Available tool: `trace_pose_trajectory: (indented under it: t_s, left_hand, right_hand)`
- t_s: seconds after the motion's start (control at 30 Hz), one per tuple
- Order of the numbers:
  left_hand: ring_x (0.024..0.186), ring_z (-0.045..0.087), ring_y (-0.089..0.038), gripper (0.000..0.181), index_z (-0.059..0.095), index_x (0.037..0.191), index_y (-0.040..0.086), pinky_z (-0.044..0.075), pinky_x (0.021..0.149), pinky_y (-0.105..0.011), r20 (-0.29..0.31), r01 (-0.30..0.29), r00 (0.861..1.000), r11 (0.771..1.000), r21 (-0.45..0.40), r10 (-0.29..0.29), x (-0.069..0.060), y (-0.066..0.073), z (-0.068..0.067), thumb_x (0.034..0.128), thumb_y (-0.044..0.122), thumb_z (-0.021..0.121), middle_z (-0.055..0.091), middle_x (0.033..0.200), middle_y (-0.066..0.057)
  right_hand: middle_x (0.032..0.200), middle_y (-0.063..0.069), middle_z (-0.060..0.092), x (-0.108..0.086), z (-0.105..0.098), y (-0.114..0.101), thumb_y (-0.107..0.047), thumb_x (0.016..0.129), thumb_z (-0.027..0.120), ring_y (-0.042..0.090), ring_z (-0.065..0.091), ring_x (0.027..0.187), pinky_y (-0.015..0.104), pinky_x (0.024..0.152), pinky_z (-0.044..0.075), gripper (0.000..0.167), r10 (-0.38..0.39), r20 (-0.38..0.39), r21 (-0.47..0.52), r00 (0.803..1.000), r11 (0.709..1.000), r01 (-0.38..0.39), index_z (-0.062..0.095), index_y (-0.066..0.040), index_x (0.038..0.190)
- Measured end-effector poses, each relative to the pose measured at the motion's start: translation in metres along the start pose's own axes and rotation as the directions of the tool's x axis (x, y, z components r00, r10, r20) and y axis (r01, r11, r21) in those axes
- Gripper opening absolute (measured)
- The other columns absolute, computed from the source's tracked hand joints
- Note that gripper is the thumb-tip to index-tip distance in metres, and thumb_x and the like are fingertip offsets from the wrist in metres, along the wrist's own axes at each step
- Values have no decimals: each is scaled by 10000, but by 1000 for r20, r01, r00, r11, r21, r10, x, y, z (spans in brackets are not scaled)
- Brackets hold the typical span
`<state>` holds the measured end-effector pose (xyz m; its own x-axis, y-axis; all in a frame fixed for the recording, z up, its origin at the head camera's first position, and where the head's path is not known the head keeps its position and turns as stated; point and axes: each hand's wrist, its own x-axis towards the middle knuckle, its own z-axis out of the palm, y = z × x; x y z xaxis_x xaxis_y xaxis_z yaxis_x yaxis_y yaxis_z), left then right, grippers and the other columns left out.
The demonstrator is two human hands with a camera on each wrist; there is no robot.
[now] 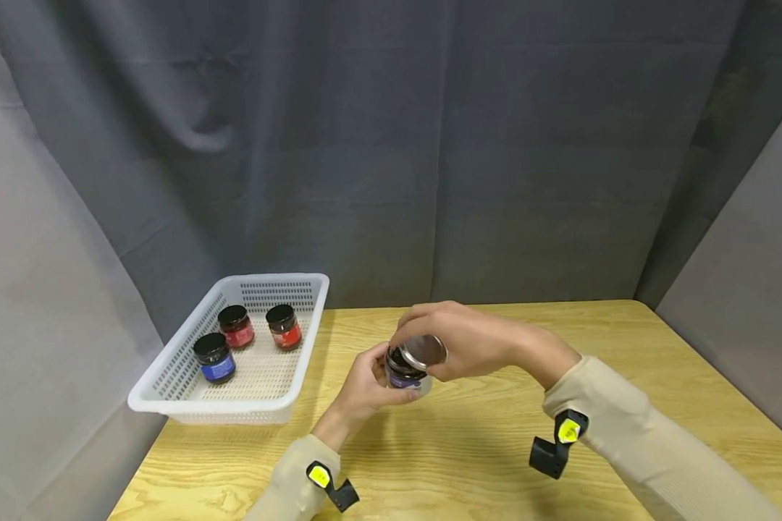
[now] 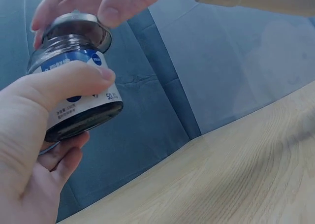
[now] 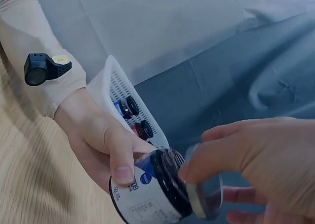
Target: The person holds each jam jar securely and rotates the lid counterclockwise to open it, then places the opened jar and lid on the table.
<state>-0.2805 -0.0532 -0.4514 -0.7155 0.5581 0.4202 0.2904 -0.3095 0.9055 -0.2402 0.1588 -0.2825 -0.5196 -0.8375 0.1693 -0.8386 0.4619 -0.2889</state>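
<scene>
Beige sleeves (image 1: pixel 665 449) lie nearest my view; right of the basket (image 1: pixel 309 340), over the desk (image 1: pixel 456 463), I watch the left hand (image 1: pixel 358 391) grip a jar (image 1: pixel 400 381) while the right hand (image 1: pixel 472 340) pinches its tilted lid (image 1: pixel 429 352).

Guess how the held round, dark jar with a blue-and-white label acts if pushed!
Upright, the jar probably slides, as its base looks flat; on its curved side, it might roll. With the shiny round lid tilted off its mouth, anything inside could spill.

Beige sleeves (image 1: pixel 658 441), black wrist cameras (image 1: pixel 547 458), yellow patches (image 1: pixel 569 431)
</scene>
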Motion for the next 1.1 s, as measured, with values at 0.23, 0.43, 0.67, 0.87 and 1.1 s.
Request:
trace_pose_trajectory:
  t_s: [0.23, 0.43, 0.67, 0.87, 1.1]
  left_hand:
    - [1152, 636, -277, 630, 616, 1345, 12, 514, 1001, -377, -46, 2, 999, 998, 56, 0, -1, 2, -3, 800, 117, 913, 652, 1263, -136]
    - [1138, 642, -277, 638, 626, 1339, 5, 515, 996, -383, -50, -4, 999, 998, 65, 8, 1, 4, -3, 781, 108, 919, 666, 1256, -130]
    - [1176, 629, -281, 644, 613, 1346, -22, 492, 1029, -383, -76, -15, 997, 996, 90, 22, 2, 6, -5, 764, -7, 887, 667, 1274, -125]
    - [1166, 636, -260, 640, 606, 1348, -33, 495, 1021, -362, -95, -8, 995, 989, 146, 22, 3, 6, -6, 765, -42, 870, 669, 1269, -123]
    - [1116, 650, -244, 638, 632, 1328, -8, 500, 992, -340, -133, 21, 991, 978, 207, 7, 3, 6, -8, 743, -31, 887, 692, 1227, -103]
  right_hand:
    - [1330, 6, 587, -8, 9, 14, -67, 809, 826, 200, 585, 1183, 446, 970, 508, 486, 31, -207, 36, 978, 999, -24, 706, -120, 1277]
    - [1305, -2, 586, -17, 18, 23, -56, 773, 860, 198, 580, 1167, 484, 916, 550, 527, 61, -343, 138, 937, 990, -14, 696, -143, 1267]
    - [1274, 36, 601, -27, 30, 33, -59, 761, 883, 232, 587, 1163, 446, 895, 575, 522, 114, -449, 219, 886, 976, -14, 692, -120, 1243]
    - [1258, 104, 645, -34, 41, 39, -11, 754, 898, 239, 634, 1153, 447, 957, 549, 541, 153, -509, 262, 847, 965, -17, 658, -44, 1238]
    - [1228, 93, 649, -41, 47, 45, 49, 731, 888, 255, 643, 1186, 318, 1041, 475, 534, 221, -522, 305, 824, 950, -61, 624, -24, 1189]
